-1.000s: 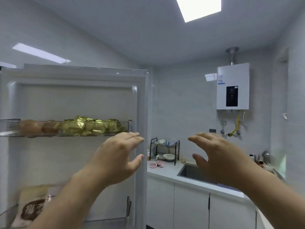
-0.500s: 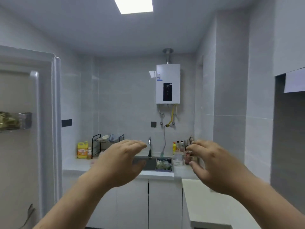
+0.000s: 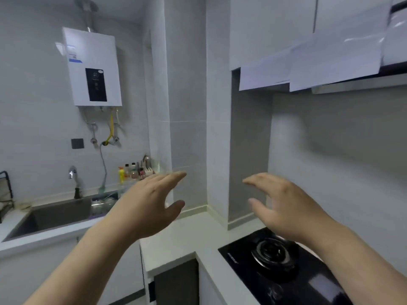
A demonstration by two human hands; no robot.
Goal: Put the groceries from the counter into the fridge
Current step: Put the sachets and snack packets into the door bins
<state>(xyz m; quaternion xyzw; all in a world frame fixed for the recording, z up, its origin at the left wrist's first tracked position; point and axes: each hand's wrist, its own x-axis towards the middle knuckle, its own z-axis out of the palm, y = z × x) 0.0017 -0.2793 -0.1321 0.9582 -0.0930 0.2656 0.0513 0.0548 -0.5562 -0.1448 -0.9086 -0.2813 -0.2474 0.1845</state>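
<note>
Both hands are raised in front of the camera, palms down and empty, fingers loosely spread with the thumbs hanging below. The left hand (image 3: 152,201) sits just left of centre, its fingertips pointing toward 1 o'clock; the right hand (image 3: 284,201) is just right of centre, fingertips pointing toward 10 o'clock, and the two are apart with a clear gap between them. Neither touches anything. Below them runs an L-shaped white tabletop (image 3: 187,234) that turns the corner under the hands. At 5 o'clock a black glass gas hob (image 3: 277,267) is set into the tabletop, its round burner directly beneath the right wrist. At 8 o'clock a dark sink (image 3: 57,213) is sunk into the tabletop, with a faucet (image 3: 73,177) standing behind it. Past the sink, toward 10 o'clock of the left hand, a cluster of small bottles (image 3: 132,171) stands against the wall corner; the labels are too blurred to read. At the far left edge, 9 o'clock, part of a black wire rack (image 3: 5,194) shows. A white water heater (image 3: 92,67) hangs on the wall at 11 o'clock, and a range hood covered with white sheets (image 3: 319,64) fills 1 o'clock. The fridge is out of view, and no groceries can be made out on the visible tabletop besides the blurred items by the sink.
</note>
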